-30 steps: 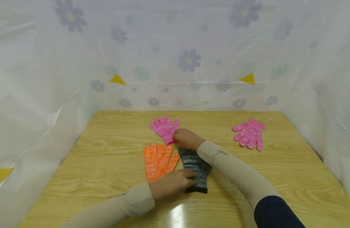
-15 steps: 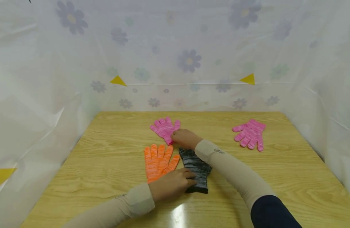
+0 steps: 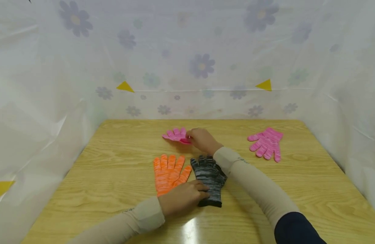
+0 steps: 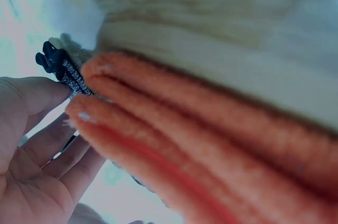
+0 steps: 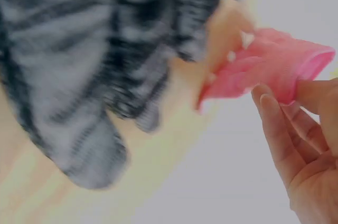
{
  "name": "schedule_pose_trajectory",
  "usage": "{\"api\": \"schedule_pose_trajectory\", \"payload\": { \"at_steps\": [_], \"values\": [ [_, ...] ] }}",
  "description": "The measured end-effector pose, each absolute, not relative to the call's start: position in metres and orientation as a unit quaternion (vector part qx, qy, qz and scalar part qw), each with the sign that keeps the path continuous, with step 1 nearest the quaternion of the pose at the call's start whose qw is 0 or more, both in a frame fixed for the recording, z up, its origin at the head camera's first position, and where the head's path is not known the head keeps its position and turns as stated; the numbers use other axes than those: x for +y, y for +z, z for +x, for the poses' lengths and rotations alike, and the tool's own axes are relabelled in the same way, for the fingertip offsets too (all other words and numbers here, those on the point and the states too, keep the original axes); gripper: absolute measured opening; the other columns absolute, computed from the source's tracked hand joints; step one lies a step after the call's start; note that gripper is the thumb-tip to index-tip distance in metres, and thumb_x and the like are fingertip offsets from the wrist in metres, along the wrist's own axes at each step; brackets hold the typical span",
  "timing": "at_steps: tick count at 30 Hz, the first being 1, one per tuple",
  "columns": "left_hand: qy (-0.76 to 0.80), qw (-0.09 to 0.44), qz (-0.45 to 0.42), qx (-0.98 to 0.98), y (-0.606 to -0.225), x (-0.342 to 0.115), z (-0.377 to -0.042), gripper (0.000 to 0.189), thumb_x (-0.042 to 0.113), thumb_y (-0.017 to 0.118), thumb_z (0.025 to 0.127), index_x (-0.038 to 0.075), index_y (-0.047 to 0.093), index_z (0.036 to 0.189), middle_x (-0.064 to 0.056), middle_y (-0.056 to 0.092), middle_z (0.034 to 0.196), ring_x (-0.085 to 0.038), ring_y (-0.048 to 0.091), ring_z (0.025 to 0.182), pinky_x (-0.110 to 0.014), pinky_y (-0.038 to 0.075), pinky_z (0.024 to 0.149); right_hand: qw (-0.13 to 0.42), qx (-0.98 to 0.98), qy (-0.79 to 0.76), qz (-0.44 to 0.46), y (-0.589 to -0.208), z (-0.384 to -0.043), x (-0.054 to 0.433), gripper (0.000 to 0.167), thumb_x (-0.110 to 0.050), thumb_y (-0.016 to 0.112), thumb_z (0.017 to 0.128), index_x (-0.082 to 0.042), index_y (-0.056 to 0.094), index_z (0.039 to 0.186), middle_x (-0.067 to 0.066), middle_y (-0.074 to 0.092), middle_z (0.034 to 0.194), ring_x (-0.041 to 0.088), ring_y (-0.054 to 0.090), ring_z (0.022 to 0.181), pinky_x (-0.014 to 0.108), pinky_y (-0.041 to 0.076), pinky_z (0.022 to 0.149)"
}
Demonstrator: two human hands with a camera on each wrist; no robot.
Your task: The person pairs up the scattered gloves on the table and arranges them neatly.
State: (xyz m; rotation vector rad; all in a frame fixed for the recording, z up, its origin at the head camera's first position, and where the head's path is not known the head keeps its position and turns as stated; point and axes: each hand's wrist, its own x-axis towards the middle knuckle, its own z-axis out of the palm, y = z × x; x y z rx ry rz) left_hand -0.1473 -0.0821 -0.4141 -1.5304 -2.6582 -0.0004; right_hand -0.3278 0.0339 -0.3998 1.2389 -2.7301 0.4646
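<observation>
My right hand point(image 3: 202, 139) pinches a pink glove point(image 3: 175, 135) at its cuff, at the back left of centre. In the right wrist view, the glove's open cuff point(image 5: 311, 68) lies between thumb and fingertips. With its fingers spread, my left hand point(image 3: 182, 198) rests on the lower part of a grey-black glove point(image 3: 210, 181), whose fingers point away. A further dark knit piece shows from under that glove's right side. Left of it lies an orange glove point(image 3: 167, 173), its lower part covered by my left hand. Folded orange knit point(image 4: 211, 129) fills much of the left wrist view.
Another pink glove point(image 3: 268, 144) lies flat at the back right of the wooden table point(image 3: 108, 176). White flowered sheeting point(image 3: 163, 61) closes in the back and both sides, with yellow triangles point(image 3: 125, 86) on it.
The pink glove's cuff has come up off the table with my right hand, which moved slightly away and upward. My left hand has stayed in place on the grey-black glove.
</observation>
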Motion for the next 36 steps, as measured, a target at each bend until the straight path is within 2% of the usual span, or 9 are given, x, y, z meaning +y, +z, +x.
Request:
{"api": "schedule_pose_trajectory", "payload": {
  "at_steps": [6,13,21,29,36],
  "values": [
    [-0.007,0.044,-0.495,-0.868,-0.414,-0.082,-0.146,0.029,0.012,0.066,0.089,0.015,0.069,0.117,0.0,0.064,0.124,-0.014,0.059,0.112,-0.023,0.047,0.098,0.034,-0.911,0.202,0.358,-0.379,-0.327,0.043,0.014,-0.013,0.063,0.092,-0.006,0.072,0.102,0.007,0.071,0.096,0.02,0.065,0.086,0.035,0.055,0.077],
    [-0.013,0.053,-0.497,-0.866,-0.416,-0.081,-0.146,0.027,0.012,0.066,0.089,0.015,0.07,0.115,-0.001,0.065,0.123,-0.014,0.06,0.11,-0.023,0.047,0.097,0.018,-0.9,0.315,0.299,-0.358,-0.327,0.057,0.014,-0.018,0.065,0.092,-0.007,0.074,0.094,0.006,0.071,0.087,0.016,0.064,0.07,0.03,0.054,0.062],
    [-0.019,0.059,-0.491,-0.869,-0.416,-0.079,-0.146,0.023,0.014,0.066,0.09,0.015,0.071,0.112,-0.003,0.066,0.12,-0.013,0.061,0.108,-0.022,0.049,0.095,0.014,-0.884,0.378,0.273,-0.34,-0.324,0.077,0.017,-0.019,0.064,0.092,-0.006,0.073,0.097,0.008,0.071,0.09,0.016,0.068,0.069,0.031,0.058,0.063],
    [-0.037,0.056,-0.488,-0.87,-0.417,-0.08,-0.149,0.021,0.012,0.065,0.09,0.016,0.072,0.109,-0.002,0.067,0.117,-0.012,0.062,0.104,-0.018,0.051,0.089,0.031,-0.886,0.394,0.244,-0.329,-0.321,0.108,0.016,-0.02,0.064,0.093,-0.006,0.071,0.097,0.01,0.068,0.089,0.024,0.07,0.073,0.033,0.058,0.063],
    [-0.045,0.066,-0.49,-0.868,-0.418,-0.08,-0.15,0.02,0.011,0.065,0.089,0.017,0.072,0.107,0.0,0.068,0.112,-0.011,0.062,0.1,-0.017,0.052,0.085,0.062,-0.894,0.385,0.22,-0.323,-0.314,0.142,0.021,-0.025,0.063,0.093,-0.006,0.071,0.099,0.011,0.069,0.089,0.022,0.07,0.074,0.036,0.058,0.063]
  ]
}}
